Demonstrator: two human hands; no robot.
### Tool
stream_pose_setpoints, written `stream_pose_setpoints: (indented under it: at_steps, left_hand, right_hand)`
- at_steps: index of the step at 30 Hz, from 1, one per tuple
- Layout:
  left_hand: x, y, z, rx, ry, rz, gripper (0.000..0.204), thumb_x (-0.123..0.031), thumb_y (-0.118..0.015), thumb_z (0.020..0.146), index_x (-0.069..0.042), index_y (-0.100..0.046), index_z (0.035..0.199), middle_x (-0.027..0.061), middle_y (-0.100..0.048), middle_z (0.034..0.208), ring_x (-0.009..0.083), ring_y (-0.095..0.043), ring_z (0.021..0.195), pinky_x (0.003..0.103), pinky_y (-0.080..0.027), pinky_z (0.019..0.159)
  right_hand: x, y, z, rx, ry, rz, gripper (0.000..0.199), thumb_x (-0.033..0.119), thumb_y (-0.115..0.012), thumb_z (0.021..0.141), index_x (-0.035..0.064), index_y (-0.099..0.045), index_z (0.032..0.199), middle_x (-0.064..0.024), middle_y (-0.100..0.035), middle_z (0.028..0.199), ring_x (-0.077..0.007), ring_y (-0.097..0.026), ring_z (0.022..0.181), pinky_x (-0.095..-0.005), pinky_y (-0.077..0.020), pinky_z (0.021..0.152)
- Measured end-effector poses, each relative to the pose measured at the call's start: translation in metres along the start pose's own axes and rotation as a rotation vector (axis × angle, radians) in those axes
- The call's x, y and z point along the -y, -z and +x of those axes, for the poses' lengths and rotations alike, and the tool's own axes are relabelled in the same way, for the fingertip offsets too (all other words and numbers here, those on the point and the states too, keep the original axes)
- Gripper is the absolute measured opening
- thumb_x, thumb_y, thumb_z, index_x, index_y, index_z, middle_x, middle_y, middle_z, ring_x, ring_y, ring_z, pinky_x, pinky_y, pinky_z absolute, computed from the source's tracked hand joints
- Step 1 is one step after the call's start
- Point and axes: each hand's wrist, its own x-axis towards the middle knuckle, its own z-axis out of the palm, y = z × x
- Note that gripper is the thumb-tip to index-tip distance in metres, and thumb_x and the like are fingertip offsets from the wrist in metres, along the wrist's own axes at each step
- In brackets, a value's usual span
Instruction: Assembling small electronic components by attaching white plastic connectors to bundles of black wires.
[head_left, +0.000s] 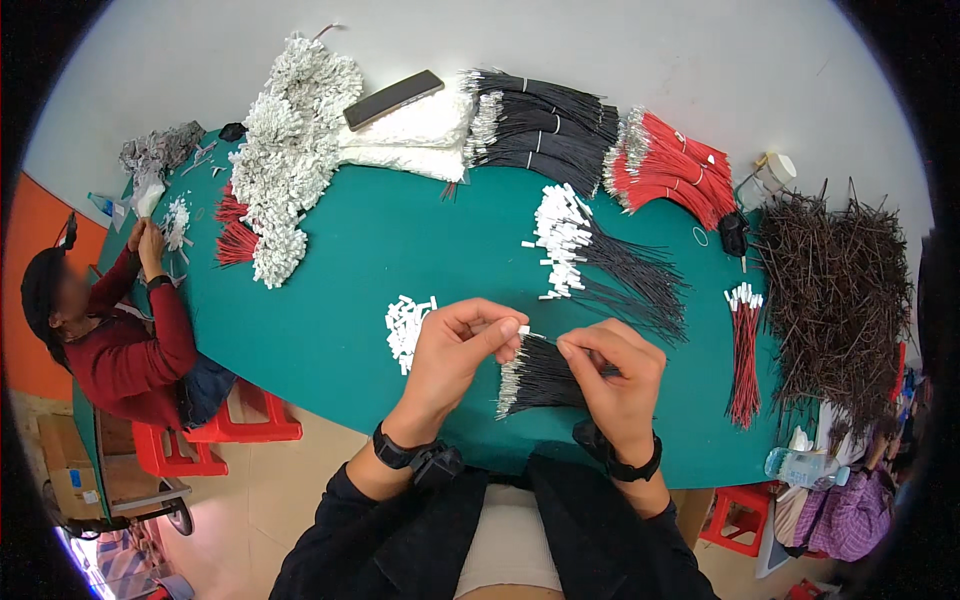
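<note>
Between the thumb and forefinger of my left hand (pixel 445 350) is a small white connector housing (pixel 524 330). My right hand (pixel 622 385) pinches a thin black wire (pixel 541 335), whose end meets the housing; how deep it sits inside cannot be made out. Under my hands lies a bundle of black wires (pixel 545 380) with bare silvery terminals toward the left. Loose white housings (pixel 405 328) are heaped beside my left hand. Beyond my right hand, black wires with white housings on their ends (pixel 565 240) lie fanned out.
Along the back of the green table (pixel 350 230) lie black wire bundles (pixel 550 125), red wire bundles (pixel 680 165), white bags (pixel 410 130) with a dark bar on top, and a white connector heap (pixel 300 120). Brown wires (pixel 835 300) are piled right. A co-worker (pixel 130 340) sits left.
</note>
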Motion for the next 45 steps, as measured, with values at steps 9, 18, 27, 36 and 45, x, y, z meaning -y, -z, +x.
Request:
stream_pose_setpoints:
  at_steps: [9,18,27,36,45]
  left_hand:
    - [0.000,-0.001,-0.002,-0.034,-0.034,0.095,0.008,-0.004,-0.073,0.093,0.002,-0.075,0.098,0.0079,-0.074,0.085,0.0115,-0.067,0.073,0.026,-0.054,0.070]
    - [0.004,0.007,-0.002,0.044,0.001,0.063,0.012,-0.006,-0.075,0.094,0.002,-0.076,0.102,0.0081,-0.076,0.090,0.0102,-0.070,0.078,0.024,-0.057,0.074]
    - [0.006,0.001,-0.006,0.037,-0.030,0.165,0.011,-0.004,-0.076,0.092,0.002,-0.076,0.101,0.0078,-0.076,0.089,0.0104,-0.071,0.079,0.024,-0.058,0.074]
    - [0.011,-0.001,-0.008,0.012,-0.044,0.097,0.010,-0.004,-0.075,0.093,0.003,-0.075,0.101,0.0080,-0.075,0.087,0.0109,-0.071,0.078,0.024,-0.058,0.073]
    - [0.016,0.000,-0.007,0.013,0.022,0.013,0.010,-0.006,-0.075,0.094,0.003,-0.073,0.099,0.0089,-0.075,0.088,0.0116,-0.070,0.076,0.025,-0.057,0.072]
  right_hand:
    - [0.000,-0.002,0.001,0.004,0.021,-0.013,0.009,-0.002,-0.079,0.081,0.0023,-0.075,0.088,-0.0065,-0.066,0.075,-0.0150,-0.057,0.059,-0.0276,-0.0407,0.051]
    - [-0.003,-0.004,-0.001,0.025,-0.003,-0.002,0.009,-0.002,-0.079,0.080,0.0030,-0.074,0.087,-0.0062,-0.065,0.073,-0.0156,-0.057,0.058,-0.0283,-0.0413,0.051]
    - [-0.006,-0.006,-0.004,0.030,0.028,0.023,0.011,-0.004,-0.078,0.080,0.0018,-0.074,0.088,-0.0065,-0.066,0.075,-0.0148,-0.057,0.058,-0.0277,-0.0420,0.051]
    - [-0.007,-0.008,-0.006,0.052,0.004,0.084,0.009,-0.003,-0.077,0.082,0.0003,-0.075,0.090,-0.0069,-0.067,0.075,-0.0124,-0.057,0.056,-0.0262,-0.0420,0.050]
    - [-0.010,-0.013,-0.005,0.027,-0.019,0.118,0.008,-0.003,-0.078,0.082,0.0006,-0.075,0.089,-0.0062,-0.065,0.073,-0.0097,-0.050,0.050,-0.0262,-0.0359,0.047]
